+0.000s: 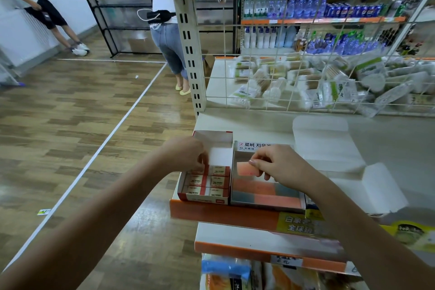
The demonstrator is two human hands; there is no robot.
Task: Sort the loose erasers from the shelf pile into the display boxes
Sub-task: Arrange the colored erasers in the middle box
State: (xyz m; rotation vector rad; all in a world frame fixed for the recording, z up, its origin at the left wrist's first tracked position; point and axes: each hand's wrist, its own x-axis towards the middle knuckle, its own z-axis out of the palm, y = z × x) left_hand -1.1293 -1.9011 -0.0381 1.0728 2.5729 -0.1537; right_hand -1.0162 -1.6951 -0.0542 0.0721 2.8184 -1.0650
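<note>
Down on the shelf point(388, 139) before us, from the head view, we have two display boxes side by side at the front edge, touching or nearly so. Our left hand point(188, 154) reaches into the red-and-white box point(203, 198) on the left, its fingers curled down at the back row of wrapped white erasers point(207, 181) marked 2B; they seem to pinch one of these, though the blur keeps us from being sure. These erasers fill the front half of that box in neat rows, while its rear half shows bare white card. Our right hand point(280, 165) hovers over the grey box point(266, 205) on the right, with its grip pinching a flat pink eraser point(247, 168) between thumb and fingers, held just above the box's contents. Inside lie pink and dark blue-grey erasers point(266, 192) packed flat. A white opened carton flap point(329, 146) lies on the shelf behind the right hand. Beyond a wire grid point(294, 82), bagged goods point(329, 80) are heaped, and two people point(169, 40) stand on the wooden floor point(70, 113) at the left.
</note>
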